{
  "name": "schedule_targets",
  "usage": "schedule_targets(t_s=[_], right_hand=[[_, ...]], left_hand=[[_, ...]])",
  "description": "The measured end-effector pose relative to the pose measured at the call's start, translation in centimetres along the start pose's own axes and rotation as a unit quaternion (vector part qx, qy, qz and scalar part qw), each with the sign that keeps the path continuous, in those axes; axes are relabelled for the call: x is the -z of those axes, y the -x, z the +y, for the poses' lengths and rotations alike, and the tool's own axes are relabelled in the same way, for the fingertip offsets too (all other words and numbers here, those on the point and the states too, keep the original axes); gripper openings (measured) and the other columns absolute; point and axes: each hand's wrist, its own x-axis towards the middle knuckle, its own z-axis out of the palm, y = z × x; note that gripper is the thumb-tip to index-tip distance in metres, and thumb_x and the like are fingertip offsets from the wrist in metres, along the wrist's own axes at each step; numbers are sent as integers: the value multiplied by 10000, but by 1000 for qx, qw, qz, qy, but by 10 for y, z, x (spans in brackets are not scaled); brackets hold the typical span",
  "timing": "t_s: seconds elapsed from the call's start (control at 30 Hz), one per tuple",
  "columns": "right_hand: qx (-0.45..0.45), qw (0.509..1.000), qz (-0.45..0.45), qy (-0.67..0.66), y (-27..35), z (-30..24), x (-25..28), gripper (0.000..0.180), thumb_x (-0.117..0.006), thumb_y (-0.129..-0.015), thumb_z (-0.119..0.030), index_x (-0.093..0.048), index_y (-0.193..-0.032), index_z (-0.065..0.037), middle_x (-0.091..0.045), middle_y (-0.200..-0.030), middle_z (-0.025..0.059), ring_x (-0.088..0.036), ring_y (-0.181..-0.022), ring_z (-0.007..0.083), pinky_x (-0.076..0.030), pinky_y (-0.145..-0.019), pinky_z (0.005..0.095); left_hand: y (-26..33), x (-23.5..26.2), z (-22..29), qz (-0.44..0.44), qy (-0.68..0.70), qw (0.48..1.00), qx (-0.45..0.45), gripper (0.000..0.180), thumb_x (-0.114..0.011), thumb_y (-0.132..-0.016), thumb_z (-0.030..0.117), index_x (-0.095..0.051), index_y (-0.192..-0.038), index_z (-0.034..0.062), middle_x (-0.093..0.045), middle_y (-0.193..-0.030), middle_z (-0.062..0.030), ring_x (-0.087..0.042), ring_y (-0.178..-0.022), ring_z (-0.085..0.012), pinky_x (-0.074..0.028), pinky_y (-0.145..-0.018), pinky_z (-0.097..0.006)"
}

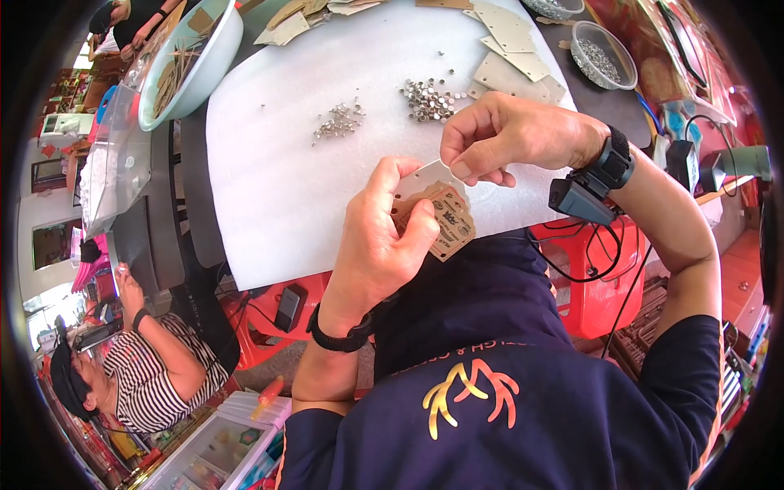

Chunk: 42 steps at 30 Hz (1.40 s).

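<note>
the left hand holds the cards over the white sheet; the right hand pinches at their upper edge (any piece within is hidden); bracing them steady likely helps.

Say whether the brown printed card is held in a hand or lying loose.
Held in the left hand: its thumb lies over the left edge of the brown printed card.

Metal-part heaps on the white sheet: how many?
2: a looser heap of pins, farther left, and a heap of round caps near the right hand. That hand may hide more.
</note>
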Motion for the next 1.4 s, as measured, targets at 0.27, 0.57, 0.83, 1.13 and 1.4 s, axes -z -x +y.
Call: schedule_targets(t_s=[0.27,0.57,0.83,1.13,1.4], right_hand=[[-53,998,21,-23,4,1,-7,236,-603,-866,-267,-675,-888,-43,-618,-738,-7,-536,-585,64,-464,-550,222],[-34,998,36,-28,9,-5,-8,180,-647,-867,-153,-650,-944,9,-609,-713,4,-542,-554,61,-433,-486,216],[9,996,61,63,8,-1,-10,173,-685,-875,-144,-660,-975,-5,-580,-702,-37,-507,-581,26,-399,-507,199],[43,994,98,33,4,13,-17,153,-663,-883,-125,-646,-984,-11,-588,-781,-50,-494,-690,15,-398,-593,203],[124,977,162,53,2,20,-25,176,-614,-905,-130,-624,-1027,-5,-610,-825,-27,-527,-733,25,-432,-631,200]], left_hand=[[1,-1,0,11,-14,1000,3,240,-534,-865,7,-493,-1100,-25,-623,-807,-84,-590,-671,-96,-486,-579,-267],[1,-2,3,31,-6,999,3,233,-534,-866,8,-494,-1092,-27,-615,-777,-70,-569,-643,-80,-473,-561,-256],[1,-6,2,51,11,999,10,222,-528,-878,6,-489,-1094,-26,-641,-781,-93,-601,-669,-85,-491,-570,-262],[-1,-9,1,62,1,998,1,244,-521,-886,-1,-482,-1125,-25,-649,-821,-95,-612,-700,-89,-507,-607,-260],[-3,-10,-3,66,56,996,-10,244,-506,-898,3,-484,-1140,-17,-628,-918,-89,-598,-790,-83,-501,-669,-244]])
